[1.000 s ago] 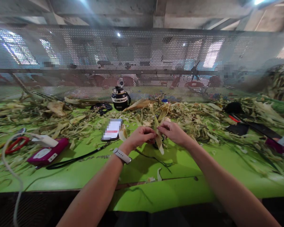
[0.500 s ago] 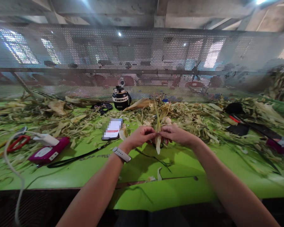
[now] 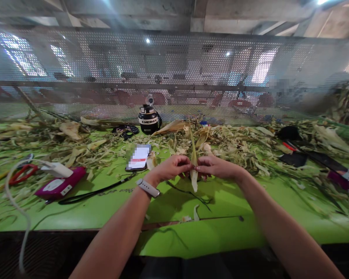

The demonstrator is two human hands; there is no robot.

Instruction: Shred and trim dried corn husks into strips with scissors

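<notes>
A long pale dried husk strip (image 3: 194,176) stands upright between my hands above the green table (image 3: 110,211). My left hand (image 3: 170,169), with a white watch on its wrist, pinches the strip from the left. From the other side my right hand (image 3: 216,166) pinches it at the same height, fingertips almost touching. The strip's lower end hangs just above the tabletop and its thin tip rises in front of the husk pile (image 3: 235,145).
A phone (image 3: 139,157) lies left of my hands, a black jug (image 3: 148,120) stands behind it by the perforated metal screen (image 3: 174,73). A magenta case (image 3: 59,186), red scissors (image 3: 19,174) and white cable lie at left. Dark tools (image 3: 296,157) rest at right among husks.
The husk strip has turned from a slant to nearly upright, and my two hands have drawn closer together on it. Nothing else on the table has moved.
</notes>
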